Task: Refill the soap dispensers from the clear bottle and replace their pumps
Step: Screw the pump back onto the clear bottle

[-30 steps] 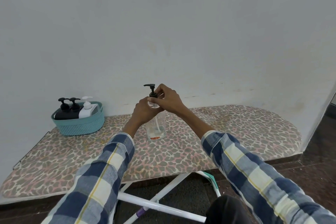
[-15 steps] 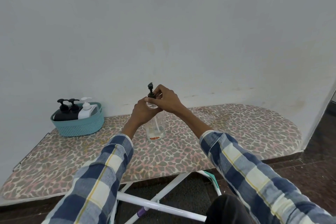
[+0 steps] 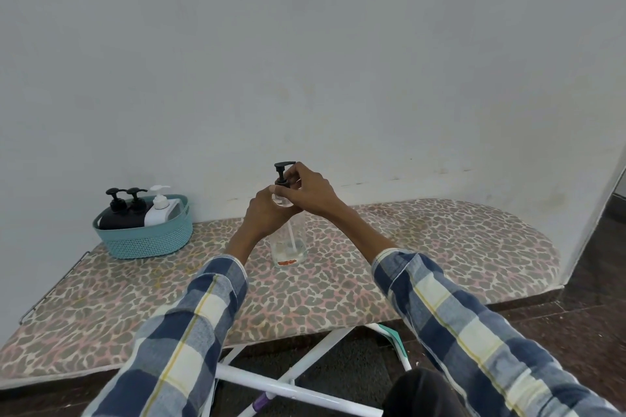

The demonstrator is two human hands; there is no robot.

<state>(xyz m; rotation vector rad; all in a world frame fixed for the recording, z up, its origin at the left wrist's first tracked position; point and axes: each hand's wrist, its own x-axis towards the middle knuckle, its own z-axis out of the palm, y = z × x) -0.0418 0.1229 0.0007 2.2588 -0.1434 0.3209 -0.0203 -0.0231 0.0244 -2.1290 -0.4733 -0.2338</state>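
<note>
The clear bottle stands upright on the ironing board, long axis vertical, well to the right of the basket. The left hand wraps the bottle's upper body and steadies it. The right hand sits directly above, fingers curled round the collar of the black pump; the pump stem runs in line with the bottle axis, nozzle pointing left, toward the basket. The right hand is the nearer one to the pump, so any turning of the collar (loosening, judging by the task) falls to it, about the vertical axis, while the left resists the twist.

Count:
- 1 clear bottle, with a little liquid at the bottom and a dip tube inside.
- 3 dispensers in the basket: 2 black, 1 white, all with pumps fitted.
- 4 pumps in total: 3 black, 1 white.
</note>
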